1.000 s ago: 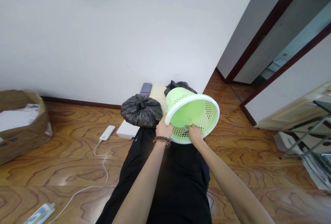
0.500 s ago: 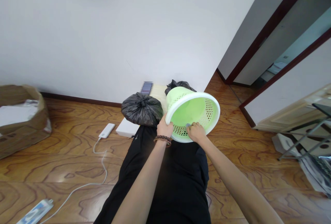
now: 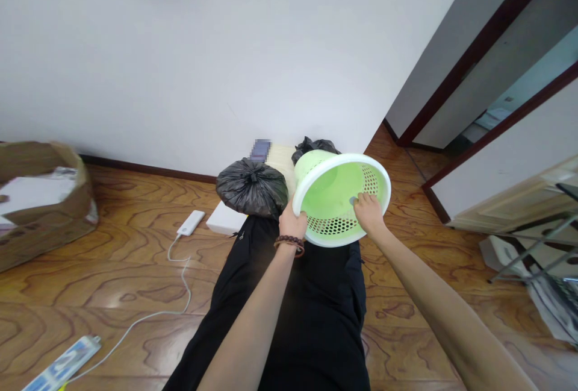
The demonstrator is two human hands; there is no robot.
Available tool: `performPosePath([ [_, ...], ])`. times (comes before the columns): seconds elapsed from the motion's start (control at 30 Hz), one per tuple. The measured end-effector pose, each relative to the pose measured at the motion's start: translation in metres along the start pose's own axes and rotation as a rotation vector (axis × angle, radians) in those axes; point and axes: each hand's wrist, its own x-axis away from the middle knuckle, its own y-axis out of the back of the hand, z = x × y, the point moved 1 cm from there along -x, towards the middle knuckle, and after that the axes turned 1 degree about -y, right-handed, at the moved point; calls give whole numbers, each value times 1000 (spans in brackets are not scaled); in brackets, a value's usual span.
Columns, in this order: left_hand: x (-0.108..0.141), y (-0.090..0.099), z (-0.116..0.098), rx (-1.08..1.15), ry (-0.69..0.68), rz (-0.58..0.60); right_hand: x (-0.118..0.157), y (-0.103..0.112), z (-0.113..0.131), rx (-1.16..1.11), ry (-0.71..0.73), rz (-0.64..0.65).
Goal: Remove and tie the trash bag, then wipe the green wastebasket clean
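Note:
A light green plastic wastebasket (image 3: 332, 195) with a white rim and perforated sides is tipped over, its mouth facing me above my legs. My left hand (image 3: 292, 223) is closed on the left of its rim. Inside the mouth, on the right, my right hand (image 3: 369, 213) is closed, with a small greyish thing (image 3: 353, 200) poking out at the fingertips; its kind is too small to tell. Just left of the basket sits a knotted black garbage bag (image 3: 253, 187). Another black bag (image 3: 315, 145) is partly hidden behind the basket.
An open cardboard box (image 3: 49, 225) with papers stands at the left. A white power strip (image 3: 191, 222) and its cord lie on the wooden floor, near a flat white box (image 3: 226, 219). A wall rises ahead; a doorway (image 3: 451, 132) and a metal-legged stand (image 3: 537, 246) are on the right.
My right hand has moved right and a little up within the basket's mouth, along with the greyish thing. My left hand keeps its hold on the rim. The whole view has shifted slightly.

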Motion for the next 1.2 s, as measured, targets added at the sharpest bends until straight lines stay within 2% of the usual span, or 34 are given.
performPosePath([
  [0.1,0,0,3,39,15,-43,-2,1,0,-15,-65,11],
  [0.23,1,1,7,20,30,-51,10,-14,40,-164,-205,167],
  [0.33,-1,3,9,17,44,-51,19,-22,75,-309,-156,196],
  [0.43,-7,6,13,44,96,-86,19,-21,90,-374,-102,170],
  [0.5,-10,5,16,75,180,-67,16,-18,88,-382,-112,177],
  [0.57,-12,1,19,177,286,15,13,-15,81,-374,-133,184],
  [0.73,-7,-6,15,718,622,181,7,-8,63,-329,-141,161],
  [0.8,-4,-6,11,846,715,252,5,-6,60,-317,-136,153],
  [0.9,-1,-5,9,915,723,312,2,-4,58,-301,-125,134],
  [1.13,3,-22,24,827,662,306,4,-10,54,-344,-160,215],
  [1.2,4,-28,28,758,661,264,6,-13,55,-359,-166,216],
])
